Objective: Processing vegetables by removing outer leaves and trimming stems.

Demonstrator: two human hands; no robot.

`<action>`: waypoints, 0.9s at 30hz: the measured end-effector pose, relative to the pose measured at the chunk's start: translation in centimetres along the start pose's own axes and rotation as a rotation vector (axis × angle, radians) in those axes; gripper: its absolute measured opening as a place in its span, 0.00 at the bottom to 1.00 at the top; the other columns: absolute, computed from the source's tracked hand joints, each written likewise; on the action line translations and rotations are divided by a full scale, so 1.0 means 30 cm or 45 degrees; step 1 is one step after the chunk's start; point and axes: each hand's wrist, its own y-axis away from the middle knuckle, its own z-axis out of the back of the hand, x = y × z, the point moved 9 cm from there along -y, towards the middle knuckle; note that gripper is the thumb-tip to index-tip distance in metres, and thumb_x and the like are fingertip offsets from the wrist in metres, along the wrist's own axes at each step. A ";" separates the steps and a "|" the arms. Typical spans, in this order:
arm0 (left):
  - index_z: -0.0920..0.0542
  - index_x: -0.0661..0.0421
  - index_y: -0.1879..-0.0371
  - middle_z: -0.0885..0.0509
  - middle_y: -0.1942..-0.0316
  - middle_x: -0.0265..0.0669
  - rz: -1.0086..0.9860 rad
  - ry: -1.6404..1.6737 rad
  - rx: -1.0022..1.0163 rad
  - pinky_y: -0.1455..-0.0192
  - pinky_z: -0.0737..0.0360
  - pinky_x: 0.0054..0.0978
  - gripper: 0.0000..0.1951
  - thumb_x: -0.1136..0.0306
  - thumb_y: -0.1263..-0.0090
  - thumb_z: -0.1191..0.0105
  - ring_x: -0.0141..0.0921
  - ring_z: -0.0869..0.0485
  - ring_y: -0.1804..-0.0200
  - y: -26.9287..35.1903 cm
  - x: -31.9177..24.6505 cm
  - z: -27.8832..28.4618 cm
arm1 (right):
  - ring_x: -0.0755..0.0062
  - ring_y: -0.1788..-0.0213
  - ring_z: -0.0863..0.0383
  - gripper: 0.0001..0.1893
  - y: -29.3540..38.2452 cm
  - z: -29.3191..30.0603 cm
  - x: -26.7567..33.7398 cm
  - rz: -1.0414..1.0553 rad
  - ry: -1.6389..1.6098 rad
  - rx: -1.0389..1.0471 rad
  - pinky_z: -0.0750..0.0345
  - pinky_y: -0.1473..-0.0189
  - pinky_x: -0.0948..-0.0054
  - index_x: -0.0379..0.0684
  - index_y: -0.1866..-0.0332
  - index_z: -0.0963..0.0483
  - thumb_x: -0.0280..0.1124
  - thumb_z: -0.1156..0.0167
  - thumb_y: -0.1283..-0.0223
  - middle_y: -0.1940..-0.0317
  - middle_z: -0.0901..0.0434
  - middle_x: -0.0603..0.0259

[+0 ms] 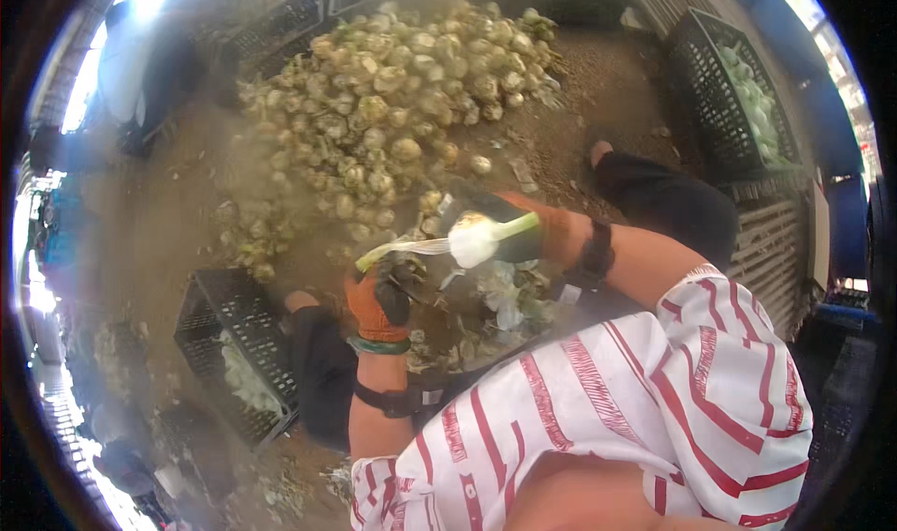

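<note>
My right hand (515, 231), in an orange work glove with a dark palm, grips a white garlic or onion bulb (472, 243) by its short green stem. A long strip of pale peel (413, 246) stretches from the bulb to my left hand (378, 296). That hand wears a matching glove and pinches the strip's greenish end. Loose peelings (508, 296) lie on the ground below both hands, between my legs. Just beyond my hands spreads a large heap of unpeeled bulbs (406, 75) with brownish-yellow skins.
A dark plastic crate (242, 328) with white bulbs stands tilted in view by my left leg. Another crate (729, 61) of pale bulbs is at the upper right, by a slatted wall (767, 257). More crates (287, 23) stand behind the heap. Bare soil (596, 82) surrounds it.
</note>
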 end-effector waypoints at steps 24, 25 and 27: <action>0.30 0.58 0.53 0.23 0.65 0.49 -0.218 -1.460 0.435 0.56 0.31 0.35 0.20 0.73 0.48 0.51 0.46 0.26 0.60 0.106 -0.095 -0.264 | 0.73 0.56 0.28 0.20 0.084 -0.004 -0.093 -0.539 -0.767 -0.336 0.27 0.55 0.75 0.39 0.53 0.37 0.33 0.42 0.51 0.57 0.30 0.63; 0.29 0.57 0.53 0.23 0.66 0.49 -0.276 -1.474 0.416 0.57 0.30 0.35 0.20 0.73 0.48 0.51 0.45 0.25 0.62 0.104 -0.090 -0.268 | 0.76 0.56 0.29 0.20 0.087 -0.020 -0.096 -0.575 -0.743 -0.336 0.28 0.55 0.76 0.39 0.53 0.37 0.35 0.43 0.50 0.58 0.30 0.64; 0.28 0.56 0.54 0.23 0.66 0.47 -0.313 -1.526 0.364 0.59 0.29 0.35 0.19 0.74 0.49 0.50 0.44 0.24 0.64 0.099 -0.087 -0.263 | 0.78 0.58 0.29 0.20 0.090 -0.039 -0.094 -0.597 -0.695 -0.337 0.29 0.57 0.78 0.39 0.53 0.37 0.36 0.44 0.50 0.59 0.30 0.65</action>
